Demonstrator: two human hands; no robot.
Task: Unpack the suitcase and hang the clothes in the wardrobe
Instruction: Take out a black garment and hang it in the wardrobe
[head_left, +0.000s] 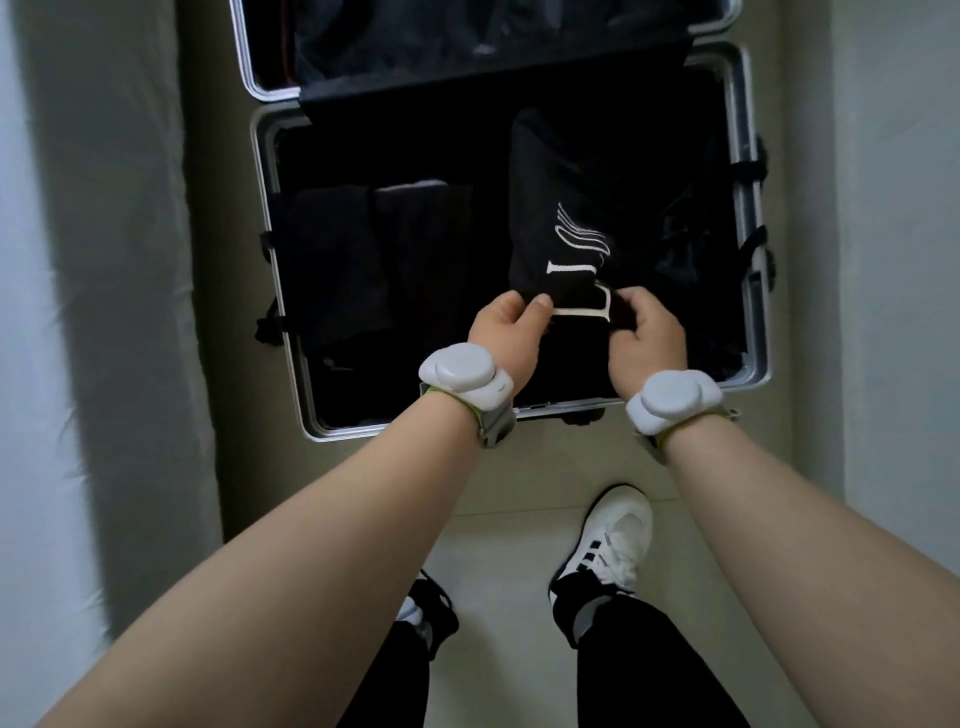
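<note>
Hands, left (501, 332) and right (647, 332), pinch black garment (550, 223) (white lettering) above suitcase (750, 156)

1 open suitcase (743, 130) was counted. In suitcase's left half lay 2 dark folded piles (332, 260) (421, 249); in right half, 1 black garment (556, 208). At suitcase's near rim were 2 hands (506, 332) (647, 338), 2 wrist devices (465, 371) (672, 402); short of it, 2 shoes (618, 540) (415, 612).

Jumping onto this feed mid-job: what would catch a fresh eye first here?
Both hands meet mid-frame: the left hand and right hand pinch a black garment with white lettering over the near half of the open suitcase, which lies silver-rimmed on the floor. Next comes a white wrist device strapped on each wrist, then a white sneaker on the tile below.
</note>
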